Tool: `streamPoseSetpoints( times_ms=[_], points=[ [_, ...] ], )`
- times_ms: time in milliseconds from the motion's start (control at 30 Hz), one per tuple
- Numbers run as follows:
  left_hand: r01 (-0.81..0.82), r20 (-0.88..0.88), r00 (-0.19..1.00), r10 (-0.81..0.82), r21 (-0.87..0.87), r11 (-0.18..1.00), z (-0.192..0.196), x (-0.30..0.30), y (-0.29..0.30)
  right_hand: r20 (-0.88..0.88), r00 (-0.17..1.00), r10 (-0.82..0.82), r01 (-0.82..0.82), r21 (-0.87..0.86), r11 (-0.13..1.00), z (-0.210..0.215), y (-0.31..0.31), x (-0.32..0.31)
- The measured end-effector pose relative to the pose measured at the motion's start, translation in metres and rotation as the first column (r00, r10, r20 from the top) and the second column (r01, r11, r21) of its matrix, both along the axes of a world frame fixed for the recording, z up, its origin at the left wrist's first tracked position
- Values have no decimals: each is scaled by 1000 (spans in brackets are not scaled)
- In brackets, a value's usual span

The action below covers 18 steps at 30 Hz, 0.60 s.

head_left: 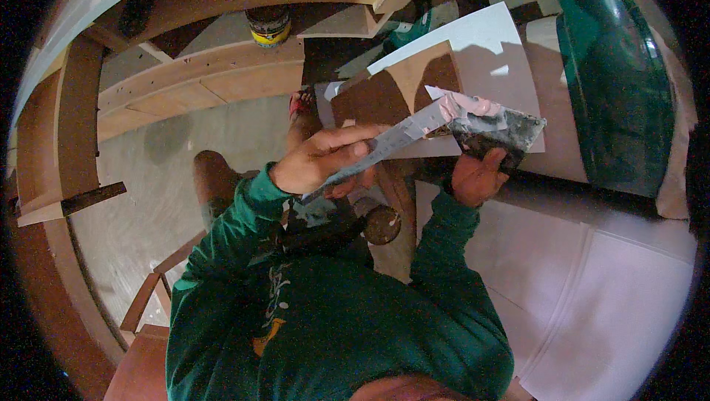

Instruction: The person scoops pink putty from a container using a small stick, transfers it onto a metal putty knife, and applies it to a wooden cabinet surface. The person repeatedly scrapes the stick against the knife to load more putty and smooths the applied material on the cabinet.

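Note:
My left hand [325, 161] is closed around a long, flat, grey metal blade [407, 130], which slants up to the right. Pink putty [470, 105] lies where the blade's far end meets a dark, smeared, square-edged scraper [503, 133]. My right hand [477, 178] grips that scraper from below, thumb on its face. Both tools are held above a white panel [484, 53] with a brown board [436, 68] on it. Part of the board is hidden by the blade and my left hand.
A dark can with a yellow band [269, 29] stands on a wooden frame [222, 72] at the far left. A shiny green object [610, 83] is at the far right. White panels [614, 305] lie near right; a wooden cabinet part [63, 127] stands left.

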<state>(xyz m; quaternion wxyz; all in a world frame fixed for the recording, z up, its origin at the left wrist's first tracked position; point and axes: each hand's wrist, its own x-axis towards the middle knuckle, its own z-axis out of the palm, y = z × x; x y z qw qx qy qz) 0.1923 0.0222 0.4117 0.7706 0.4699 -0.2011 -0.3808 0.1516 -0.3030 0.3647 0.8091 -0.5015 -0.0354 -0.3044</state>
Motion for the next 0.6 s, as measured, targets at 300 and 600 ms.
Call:
streamPoseSetpoints(
  times_ms=[300,600],
  points=[
    [38,18,999,-36,-93,995,10,0,-6,-46,849,-527,390,-619,682,7,17,-14],
    [36,70,997,-23,-196,980,9,10,-10,-265,900,-347,198,-460,865,36,32,-6]
  ],
)
